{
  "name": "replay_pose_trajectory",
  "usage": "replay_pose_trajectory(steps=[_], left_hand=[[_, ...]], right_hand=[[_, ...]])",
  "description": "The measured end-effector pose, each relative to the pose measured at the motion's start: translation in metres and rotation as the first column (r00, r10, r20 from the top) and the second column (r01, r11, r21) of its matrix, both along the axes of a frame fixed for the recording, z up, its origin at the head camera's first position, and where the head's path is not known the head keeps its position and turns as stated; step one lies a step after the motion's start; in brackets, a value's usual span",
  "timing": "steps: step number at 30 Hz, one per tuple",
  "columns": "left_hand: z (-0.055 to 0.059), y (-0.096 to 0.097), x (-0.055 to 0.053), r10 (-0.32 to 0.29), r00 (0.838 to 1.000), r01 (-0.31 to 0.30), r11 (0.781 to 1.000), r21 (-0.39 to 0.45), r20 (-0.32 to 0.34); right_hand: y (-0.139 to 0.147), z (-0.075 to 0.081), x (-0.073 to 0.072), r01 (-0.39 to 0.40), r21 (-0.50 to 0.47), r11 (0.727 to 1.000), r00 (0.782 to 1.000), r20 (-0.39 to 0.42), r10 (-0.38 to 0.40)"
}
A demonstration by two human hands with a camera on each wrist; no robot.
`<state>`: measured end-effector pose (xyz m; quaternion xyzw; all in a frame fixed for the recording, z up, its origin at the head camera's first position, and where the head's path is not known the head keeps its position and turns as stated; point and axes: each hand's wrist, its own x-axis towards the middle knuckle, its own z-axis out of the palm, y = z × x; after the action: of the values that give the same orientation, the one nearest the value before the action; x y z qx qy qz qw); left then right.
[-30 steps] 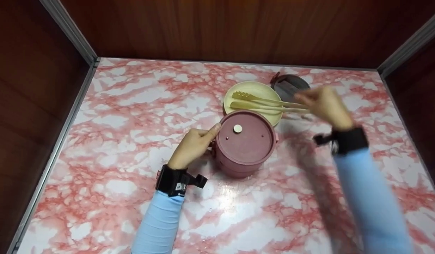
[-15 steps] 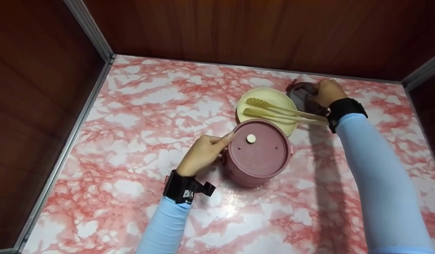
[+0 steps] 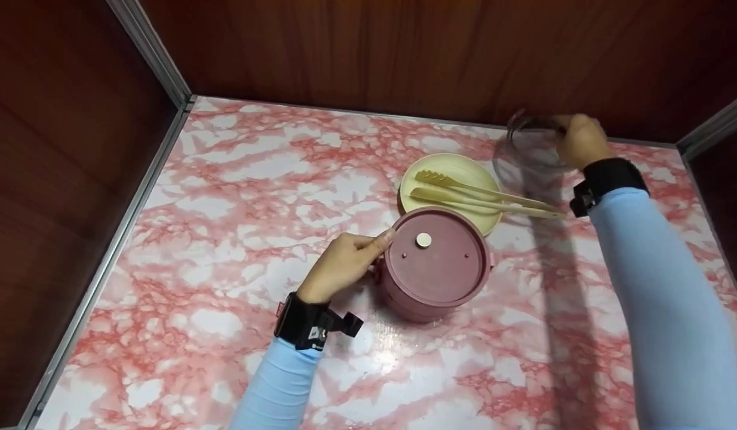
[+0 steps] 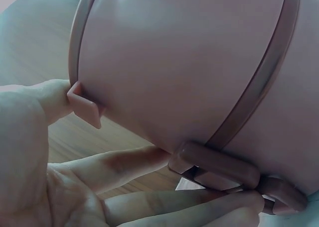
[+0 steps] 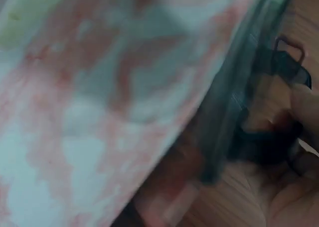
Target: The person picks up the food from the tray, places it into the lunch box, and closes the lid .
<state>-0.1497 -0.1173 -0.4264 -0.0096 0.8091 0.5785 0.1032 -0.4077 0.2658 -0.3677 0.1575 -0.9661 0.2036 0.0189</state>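
Observation:
A mauve cylindrical lunch box [image 3: 434, 269] with a lid and a small cream knob stands mid-table. My left hand [image 3: 341, 263] holds its left side, thumb on the lid's rim. In the left wrist view, the fingers [image 4: 164, 207] lie against the box's side clasp [image 4: 219, 165]. At the back right, my right hand [image 3: 583, 140] grips a clear round lid [image 3: 539, 143] by its dark handle, raised off the table and blurred. The right wrist view shows this lid [image 5: 234, 97] edge-on, with the thumb at the handle.
Directly behind the lunch box sits a pale yellow plate [image 3: 437, 164]. Two matching utensils, a slotted one [image 3: 488, 194] and a flat one [image 3: 464, 200], lie across it, handles pointing right. Brown panels [image 3: 368, 60] wall in the marbled table [image 3: 225, 239].
The right hand has reached to the back right, taken hold of the clear lid and lifted it upward and slightly right. The left hand keeps its hold on the lunch box.

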Motion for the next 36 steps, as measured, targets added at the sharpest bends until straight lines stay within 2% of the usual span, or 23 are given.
replay_pose_trajectory(steps=[3,6,8,12,15,18,21,23,28,32,36], left_hand=[[-0.003,-0.001,0.001,0.004,1.0,-0.004,1.0,-0.014,0.002],[-0.003,-0.001,0.001,0.006,1.0,-0.006,1.0,-0.026,0.002],[-0.003,-0.001,0.001,0.009,1.0,-0.008,1.0,-0.026,0.008],[-0.002,-0.001,0.0,0.013,0.999,-0.013,1.0,-0.016,0.029],[-0.002,-0.001,0.0,0.011,1.0,-0.011,1.0,-0.014,0.025],[-0.003,0.0,0.0,0.004,1.0,-0.004,1.0,-0.021,0.006],[-0.003,0.001,0.001,-0.003,1.0,0.003,1.0,-0.031,-0.01],[-0.002,0.001,0.001,-0.005,1.0,0.005,0.999,-0.032,-0.016],[0.002,0.0,0.003,-0.006,1.0,0.006,0.999,-0.041,-0.011],[0.003,-0.002,0.002,-0.018,1.0,0.019,0.998,-0.067,0.015],[0.004,-0.004,0.002,-0.034,0.999,0.036,0.995,-0.095,0.025]], right_hand=[[-0.006,0.011,0.015,-0.007,-0.075,0.997,0.993,-0.118,-0.002],[-0.016,0.02,0.042,-0.017,-0.165,0.986,0.973,-0.23,-0.021],[-0.024,0.022,0.064,-0.058,-0.228,0.972,0.948,-0.319,-0.018],[-0.043,0.016,0.115,-0.128,-0.332,0.934,0.88,-0.473,-0.047],[-0.06,0.009,0.158,-0.133,-0.42,0.898,0.849,-0.515,-0.116],[-0.077,0.004,0.197,-0.14,-0.5,0.854,0.833,-0.526,-0.171],[-0.092,0.003,0.225,-0.191,-0.53,0.826,0.824,-0.545,-0.158],[-0.101,0.004,0.235,-0.252,-0.531,0.809,0.819,-0.562,-0.114],[-0.12,0.003,0.245,-0.377,-0.464,0.802,0.798,-0.602,0.026],[-0.13,-0.002,0.245,-0.425,-0.416,0.804,0.801,-0.587,0.12],[-0.134,-0.006,0.246,-0.453,-0.399,0.797,0.803,-0.571,0.17]])
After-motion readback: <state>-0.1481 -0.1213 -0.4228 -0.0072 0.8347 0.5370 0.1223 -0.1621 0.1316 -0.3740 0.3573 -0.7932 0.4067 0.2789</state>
